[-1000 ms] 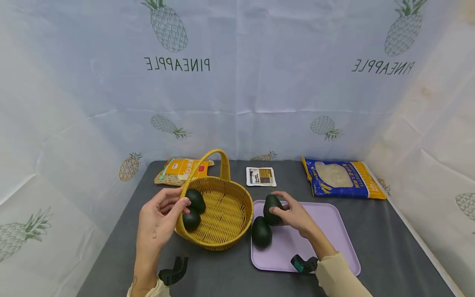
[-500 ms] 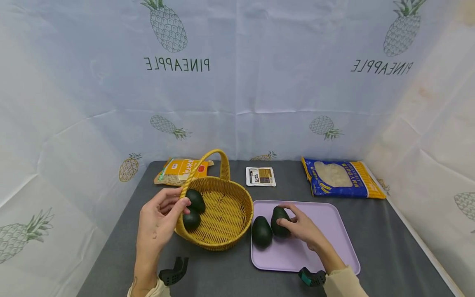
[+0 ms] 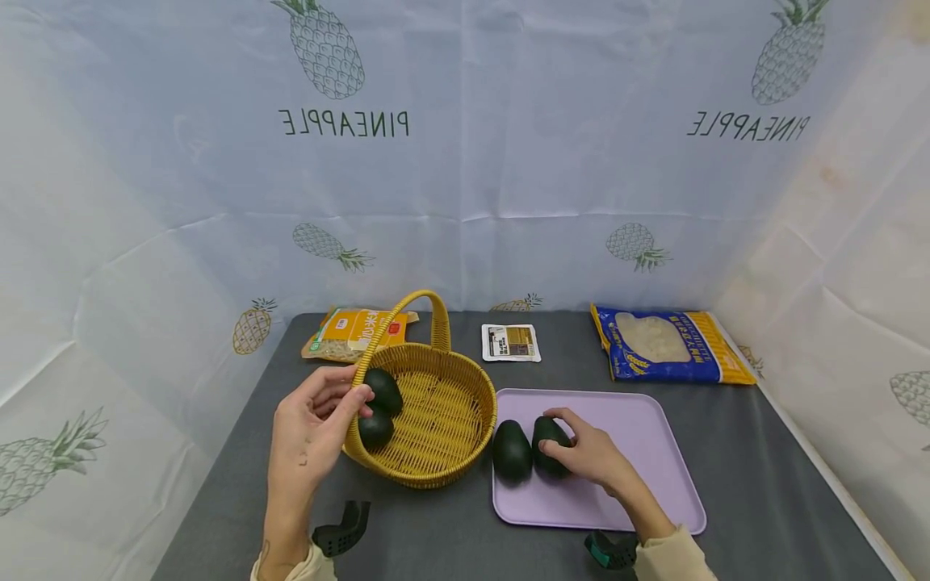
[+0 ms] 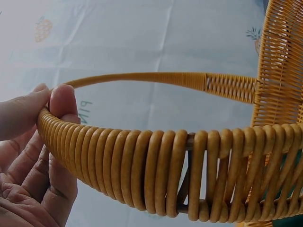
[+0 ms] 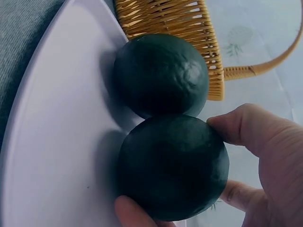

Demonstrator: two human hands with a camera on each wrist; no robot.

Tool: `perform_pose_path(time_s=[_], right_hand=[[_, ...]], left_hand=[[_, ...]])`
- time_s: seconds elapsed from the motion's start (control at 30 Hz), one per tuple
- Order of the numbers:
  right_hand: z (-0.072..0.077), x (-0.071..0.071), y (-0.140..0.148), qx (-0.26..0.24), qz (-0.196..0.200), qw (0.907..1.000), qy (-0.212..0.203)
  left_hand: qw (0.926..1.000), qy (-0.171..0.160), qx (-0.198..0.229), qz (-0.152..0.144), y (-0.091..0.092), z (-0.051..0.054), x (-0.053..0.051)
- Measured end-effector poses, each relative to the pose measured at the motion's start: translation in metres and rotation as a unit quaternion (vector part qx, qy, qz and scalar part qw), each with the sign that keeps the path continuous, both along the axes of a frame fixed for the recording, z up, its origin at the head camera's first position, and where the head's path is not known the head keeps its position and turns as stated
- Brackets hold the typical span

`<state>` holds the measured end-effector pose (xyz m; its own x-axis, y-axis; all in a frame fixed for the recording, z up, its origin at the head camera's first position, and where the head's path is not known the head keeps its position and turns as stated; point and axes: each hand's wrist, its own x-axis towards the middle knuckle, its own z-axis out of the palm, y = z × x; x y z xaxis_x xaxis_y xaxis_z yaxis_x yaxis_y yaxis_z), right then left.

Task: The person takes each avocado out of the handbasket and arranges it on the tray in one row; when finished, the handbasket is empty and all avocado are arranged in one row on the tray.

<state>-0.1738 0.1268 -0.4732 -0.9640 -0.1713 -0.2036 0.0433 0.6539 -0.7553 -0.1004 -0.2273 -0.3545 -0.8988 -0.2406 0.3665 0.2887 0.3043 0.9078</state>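
My left hand (image 3: 314, 428) pinches the handle (image 3: 383, 331) of a yellow woven basket (image 3: 454, 403); in the left wrist view, thumb and fingers close round the handle (image 4: 118, 161). Two dark green avocados (image 3: 383, 392) lie at the basket's left side. On the lilac tray (image 3: 632, 420), my right hand (image 3: 599, 460) grips one avocado (image 3: 550, 446), thumb on its near left side. Another avocado (image 3: 512, 453) lies just left of it. From the right wrist, the gripped avocado (image 5: 173, 168) touches its neighbour (image 5: 161, 75), with fingertips on both its sides.
An orange food packet (image 3: 349, 335) lies behind the basket, a small white packet (image 3: 510, 343) at the back middle, and a blue and yellow bag (image 3: 668, 347) at the back right. A pineapple-print cloth (image 3: 508, 161) hangs behind the grey table (image 3: 436, 532).
My right hand has moved the gripped avocado right and nearer me, from the tray's back left to beside the other avocado. The left hand keeps its hold on the handle.
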Motion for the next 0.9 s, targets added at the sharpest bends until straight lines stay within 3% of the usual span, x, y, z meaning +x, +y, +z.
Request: perform_pose_path(time_s=[0.23, 0.43, 0.9], right_hand=[[0.0042, 0.0018, 0.0005, 0.047, 0.015, 0.9987, 0.011], [0.0066, 0.0036, 0.0057, 0.025, 0.026, 0.9991, -0.021], [0.0088, 0.0045, 0.0091, 0.008, 0.036, 0.999, -0.026]], left_hand=[[1.0, 0.003, -0.003, -0.001, 0.0001, -0.0005, -0.0001], [1.0, 0.004, -0.005, 0.001, 0.0001, 0.0001, -0.0001], [1.0, 0.0, -0.001, 0.003, 0.0013, 0.0008, 0.001]])
